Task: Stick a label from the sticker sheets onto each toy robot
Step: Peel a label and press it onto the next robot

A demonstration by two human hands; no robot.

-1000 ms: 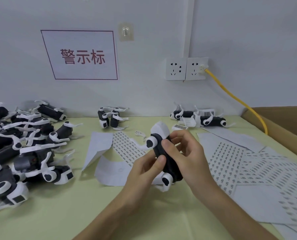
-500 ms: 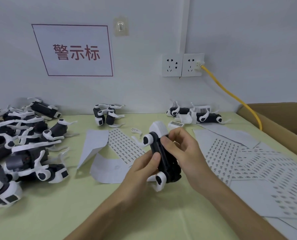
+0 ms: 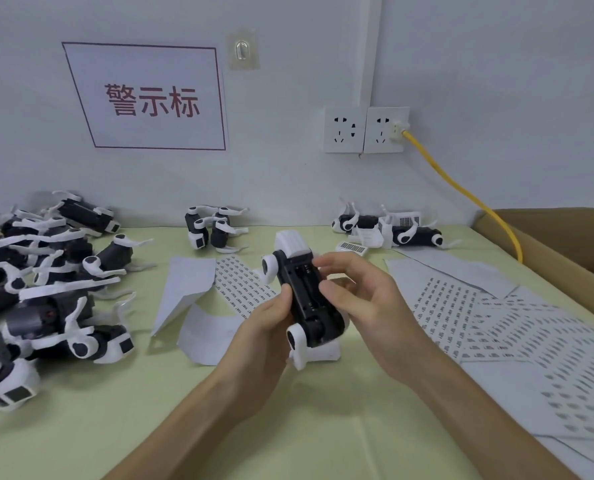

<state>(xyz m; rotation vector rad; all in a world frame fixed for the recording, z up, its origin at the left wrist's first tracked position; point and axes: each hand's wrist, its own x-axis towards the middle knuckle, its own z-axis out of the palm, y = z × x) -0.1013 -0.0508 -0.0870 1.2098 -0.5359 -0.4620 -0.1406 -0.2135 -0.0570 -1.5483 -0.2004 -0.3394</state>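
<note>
We see both hands clamped on one toy robot (image 3: 306, 299), underside up, over the surface (image 3: 150, 427). The left hand (image 3: 264, 341) grips its left side and the right hand (image 3: 365, 306) curls round its right. Whether it has been labelled we cannot tell. A pile of robots (image 3: 46, 289) lies left of the hands, and a small group (image 3: 423, 235) beyond the right hand shows a barcode label (image 3: 408, 221). Sticker sheets (image 3: 496, 323) lie to the right. We judge most of the job remains.

Light: bright, even, soft shadows | Blur: you see toy robots (image 3: 46, 289) far left of the wall socket (image 3: 366, 129) smeared | Edges: bowed, wide-angle
</note>
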